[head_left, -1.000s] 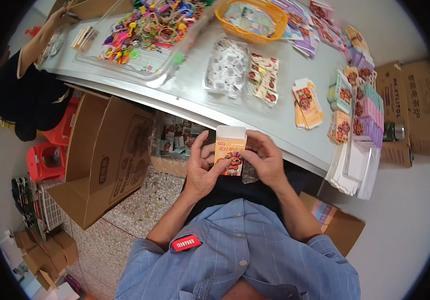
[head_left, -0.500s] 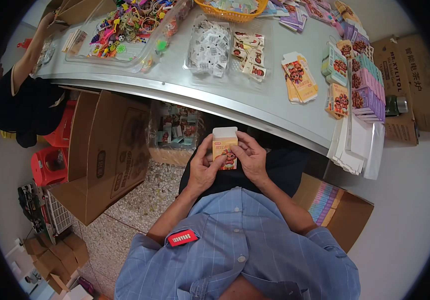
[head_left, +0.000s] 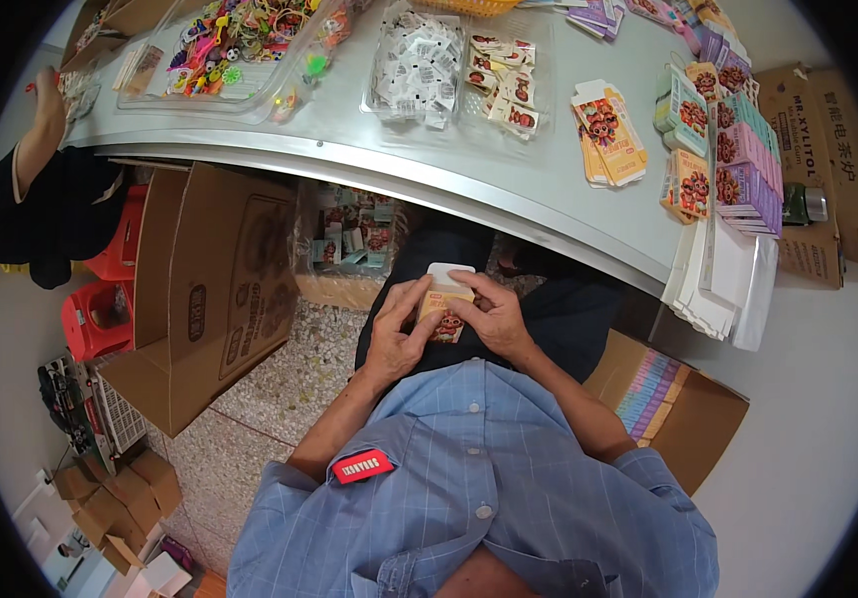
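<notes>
Orange carton point(head_left: 446, 331) is resting above the lap; I'm grasping it with left hand point(head_left: 394, 334) and right hand point(head_left: 498, 319), its body formed, white top flap point(head_left: 447, 270) standing unclosed.

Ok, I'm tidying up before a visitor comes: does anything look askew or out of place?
The flattened orange cartons lie fanned at uneven angles on the table, and the white cardboard pieces at its right corner seem to jut past the front edge, so might get knocked.

At centre, smooth printed card is seen in the small box point(head_left: 440, 300); matt cardboard in the carton point(head_left: 212, 289) at left; glossy clear plastic in the upper-left tray point(head_left: 185, 108).
</notes>
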A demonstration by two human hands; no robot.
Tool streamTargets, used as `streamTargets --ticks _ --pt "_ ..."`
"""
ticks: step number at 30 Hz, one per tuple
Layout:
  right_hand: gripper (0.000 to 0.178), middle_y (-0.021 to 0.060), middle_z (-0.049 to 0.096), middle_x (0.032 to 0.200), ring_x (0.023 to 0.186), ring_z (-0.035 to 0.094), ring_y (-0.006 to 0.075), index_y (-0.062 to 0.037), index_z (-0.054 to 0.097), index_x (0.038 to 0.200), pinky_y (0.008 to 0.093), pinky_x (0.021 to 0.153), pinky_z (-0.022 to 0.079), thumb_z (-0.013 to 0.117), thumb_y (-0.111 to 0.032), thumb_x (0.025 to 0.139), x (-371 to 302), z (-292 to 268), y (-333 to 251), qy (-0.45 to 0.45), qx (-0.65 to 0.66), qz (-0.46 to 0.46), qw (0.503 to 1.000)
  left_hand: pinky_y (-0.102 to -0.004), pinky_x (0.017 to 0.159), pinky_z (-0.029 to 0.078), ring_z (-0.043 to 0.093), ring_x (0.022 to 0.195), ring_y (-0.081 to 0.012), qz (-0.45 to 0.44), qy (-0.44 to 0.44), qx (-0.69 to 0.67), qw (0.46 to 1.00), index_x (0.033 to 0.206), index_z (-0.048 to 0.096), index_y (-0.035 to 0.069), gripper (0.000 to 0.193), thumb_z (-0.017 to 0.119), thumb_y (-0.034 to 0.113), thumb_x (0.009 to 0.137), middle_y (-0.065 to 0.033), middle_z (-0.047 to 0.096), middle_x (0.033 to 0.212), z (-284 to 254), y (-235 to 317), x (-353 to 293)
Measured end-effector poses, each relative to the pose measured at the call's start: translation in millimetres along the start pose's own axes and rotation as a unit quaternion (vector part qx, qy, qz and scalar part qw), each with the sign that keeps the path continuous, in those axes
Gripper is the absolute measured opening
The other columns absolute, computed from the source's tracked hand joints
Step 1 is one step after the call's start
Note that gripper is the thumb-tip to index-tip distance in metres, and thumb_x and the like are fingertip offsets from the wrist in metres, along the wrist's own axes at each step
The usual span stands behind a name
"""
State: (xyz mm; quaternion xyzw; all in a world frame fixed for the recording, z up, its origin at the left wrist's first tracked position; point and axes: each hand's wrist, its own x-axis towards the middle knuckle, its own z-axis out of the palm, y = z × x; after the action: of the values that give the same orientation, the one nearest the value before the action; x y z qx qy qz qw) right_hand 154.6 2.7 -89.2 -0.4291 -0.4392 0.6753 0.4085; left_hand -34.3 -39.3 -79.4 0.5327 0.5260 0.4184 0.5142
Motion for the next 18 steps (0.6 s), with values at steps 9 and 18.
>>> streamTargets --ticks 9,18 --pt "0.043 0.011 0.063 0.119 0.106 0.063 0.0153 0.0032 0.055 0.13 0.0282 0.091 0.052 0.069 0.002 0.09 3.9 5.7 -3.0 -0.089 0.056 0.036 0.994 -0.0271 0.09 0.052 0.06 0.109 -0.0159 -0.043 -0.008 -0.175 0.984 0.124 0.058 -0.003 0.031 0.065 -0.003 0.093 -0.0108 0.052 0.129 -10.9 0.5 -3.2" --pt "0.019 0.0113 0.063 0.112 0.098 0.064 0.011 0.0055 0.063 0.107 0.0231 0.081 0.053 0.07 0.0 0.09 2.2 -5.1 6.5 -0.056 0.03 0.054 0.996 -0.024 0.08 0.053 0.064 0.095 -0.0115 -0.074 0.037 -0.115 0.99 0.106 0.067 -0.002 0.013 0.066 0.0 0.093 -0.0091 0.063 0.12 -21.5 -4.9 0.4"
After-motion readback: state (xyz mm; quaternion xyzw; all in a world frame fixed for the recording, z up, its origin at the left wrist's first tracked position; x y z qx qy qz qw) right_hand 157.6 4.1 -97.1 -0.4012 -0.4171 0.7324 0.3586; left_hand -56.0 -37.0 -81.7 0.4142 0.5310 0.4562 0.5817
